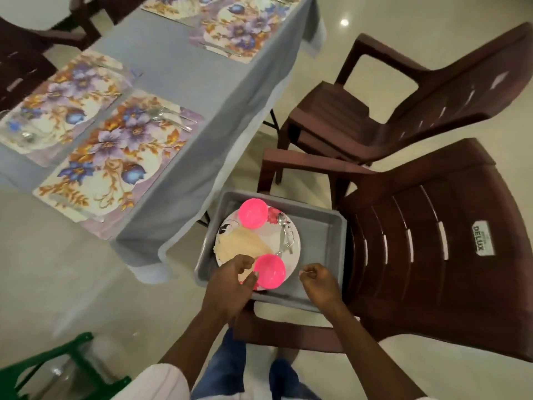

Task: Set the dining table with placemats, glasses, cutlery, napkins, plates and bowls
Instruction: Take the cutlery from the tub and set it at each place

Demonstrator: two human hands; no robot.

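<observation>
The loaded plate (292, 261) sat in the grey tub (323, 226) on a chair (432, 255). The left hand (233, 280) curled at its near rim (grip unclear); the right hand (317, 281) hovered loosely curled, empty. Best lifted two-handed and level, lest the pink bowls (252, 212) slide.

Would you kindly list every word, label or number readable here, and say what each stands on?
"DELUX": white label on the near brown chair, on its backrest.
Smaller line above it on that label: too blurred to read.
Pale diamond mark on the far chair, on its backrest: no text legible.
Nothing else is readable.
</observation>
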